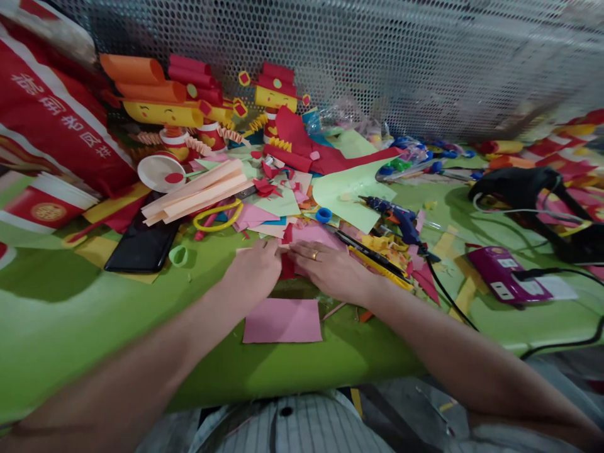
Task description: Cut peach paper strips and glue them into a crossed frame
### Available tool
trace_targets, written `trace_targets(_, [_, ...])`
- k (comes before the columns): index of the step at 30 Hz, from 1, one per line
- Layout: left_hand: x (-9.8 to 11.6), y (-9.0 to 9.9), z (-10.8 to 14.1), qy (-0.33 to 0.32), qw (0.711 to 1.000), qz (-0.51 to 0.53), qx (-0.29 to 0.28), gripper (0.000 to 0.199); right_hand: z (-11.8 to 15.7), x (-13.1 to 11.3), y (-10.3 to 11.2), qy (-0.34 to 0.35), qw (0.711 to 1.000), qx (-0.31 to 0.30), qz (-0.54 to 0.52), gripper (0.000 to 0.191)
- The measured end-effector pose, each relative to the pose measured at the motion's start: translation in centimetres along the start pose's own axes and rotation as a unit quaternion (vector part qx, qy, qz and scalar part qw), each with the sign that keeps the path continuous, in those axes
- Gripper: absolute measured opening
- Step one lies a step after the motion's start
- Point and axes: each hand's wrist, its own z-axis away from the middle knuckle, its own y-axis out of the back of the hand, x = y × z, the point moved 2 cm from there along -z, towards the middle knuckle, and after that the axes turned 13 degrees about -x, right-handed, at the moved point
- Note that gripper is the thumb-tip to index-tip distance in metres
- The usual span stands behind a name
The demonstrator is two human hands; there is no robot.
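Note:
Both hands meet over the paper pile at the centre of the green table. My left hand lies with its fingers bent down on paper; what it holds, if anything, is hidden. Beside it my right hand, with a ring, rests flat, fingers stretched over red paper and pink paper. A pink rectangle lies flat nearer the table's front edge. Right of my right hand are a black pen-like tool and a yellow one.
A black phone, yellow-handled scissors and paper cups are at left. Paper figures stand behind. At right are a blue glue gun, a purple power strip with cables, and a black strapped object.

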Motion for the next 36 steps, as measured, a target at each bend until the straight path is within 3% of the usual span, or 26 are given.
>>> trace_targets(6, [0.1,-0.3,0.3,0.000,1.000,0.009,0.000,0.038,-0.2,-0.2,0.6,-0.054,0.994,-0.084,-0.041,0.039])
trace_targets(16, [-1.1,0.7,2.0,0.110,0.991,0.054,-0.050,0.034,0.4,0.4,1.2,-0.153,0.980,-0.127,-0.022,0.035])
trace_targets(23, [-1.4,1.0,1.7,0.085,0.994,0.020,-0.060,0.033,0.0,1.4,0.2,-0.119,0.991,-0.056,0.014,0.033])
trace_targets(32, [-1.6,0.3,0.9,0.061,0.994,0.043,0.077,0.032,-0.5,1.7,-0.1,-0.080,0.995,-0.011,0.063,0.026])
trace_targets(36, [-2.1,0.6,0.5,0.046,0.991,0.078,0.103,0.031,-0.4,2.2,1.3,-0.098,0.993,0.059,0.009,0.027])
